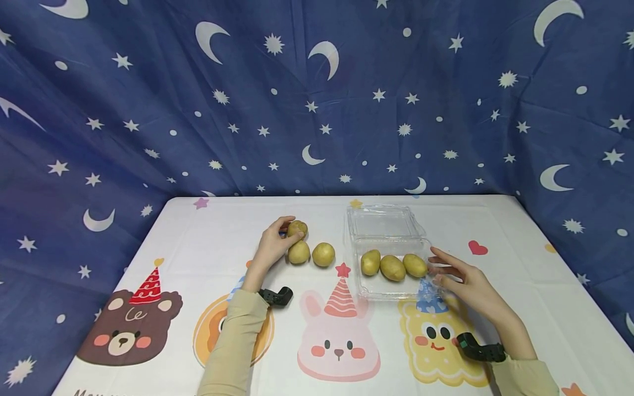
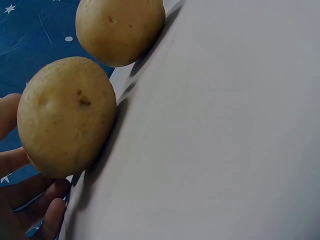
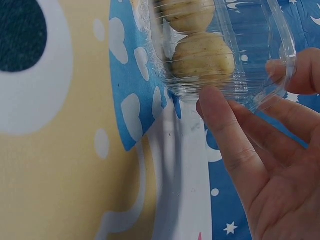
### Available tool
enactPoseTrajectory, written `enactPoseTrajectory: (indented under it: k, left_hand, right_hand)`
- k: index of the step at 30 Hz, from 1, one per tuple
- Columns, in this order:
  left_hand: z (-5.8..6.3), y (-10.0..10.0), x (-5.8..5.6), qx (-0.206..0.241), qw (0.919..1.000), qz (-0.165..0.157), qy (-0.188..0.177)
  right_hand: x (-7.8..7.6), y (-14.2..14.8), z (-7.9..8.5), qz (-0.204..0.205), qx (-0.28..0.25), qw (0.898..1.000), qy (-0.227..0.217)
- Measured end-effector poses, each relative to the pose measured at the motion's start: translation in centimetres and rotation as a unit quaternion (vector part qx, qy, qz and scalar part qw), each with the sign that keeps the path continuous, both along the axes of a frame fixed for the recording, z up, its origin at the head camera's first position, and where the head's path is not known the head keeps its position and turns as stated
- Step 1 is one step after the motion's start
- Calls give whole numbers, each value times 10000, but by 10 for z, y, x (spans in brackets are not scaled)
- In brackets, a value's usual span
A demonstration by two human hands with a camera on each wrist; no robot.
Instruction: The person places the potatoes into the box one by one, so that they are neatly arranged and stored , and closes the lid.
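Note:
My left hand [image 1: 274,242] pinches a potato [image 1: 298,227] between thumb and fingers. Just in front of it lies a second potato [image 1: 299,252], with a third potato [image 1: 323,254] to its right. In the left wrist view a large potato [image 2: 67,117] covers part of the fingers [image 2: 37,200]. Three potatoes [image 1: 393,268] sit in a row inside a clear plastic clamshell box [image 1: 381,290], its lid [image 1: 383,221] folded back. My right hand [image 1: 465,283] rests with extended fingers against the box's right side; in the right wrist view, the thumb [image 3: 222,117] touches the wall.
A white tablecloth [image 1: 223,231] printed with cartoon animals, hearts and stars covers the table. Behind and beside it hangs a dark blue curtain [image 1: 361,121] with moons and stars. Each wrist wears a black camera mount [image 1: 277,296].

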State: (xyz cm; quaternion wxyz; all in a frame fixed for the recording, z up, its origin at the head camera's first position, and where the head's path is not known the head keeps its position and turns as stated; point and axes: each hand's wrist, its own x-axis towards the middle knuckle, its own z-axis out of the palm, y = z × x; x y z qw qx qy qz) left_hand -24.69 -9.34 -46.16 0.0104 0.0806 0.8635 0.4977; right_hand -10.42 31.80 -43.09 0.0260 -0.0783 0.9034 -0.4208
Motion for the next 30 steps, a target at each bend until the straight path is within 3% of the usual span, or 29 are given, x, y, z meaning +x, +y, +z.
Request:
enactPoseTrajectory:
  k: [10,19,30]
  left_hand:
    - [-1,-1,1,99,9998,172,-72]
    - [-4,1,1,206,9991,326,155]
    - [-3,3,2,151,9960,755,454]
  right_hand:
    - [0,-1,1,67,-86,9999,58]
    - [0,-1,0,59,-107,9999,1]
    - [0,1,0,-13,58,10000,-35]
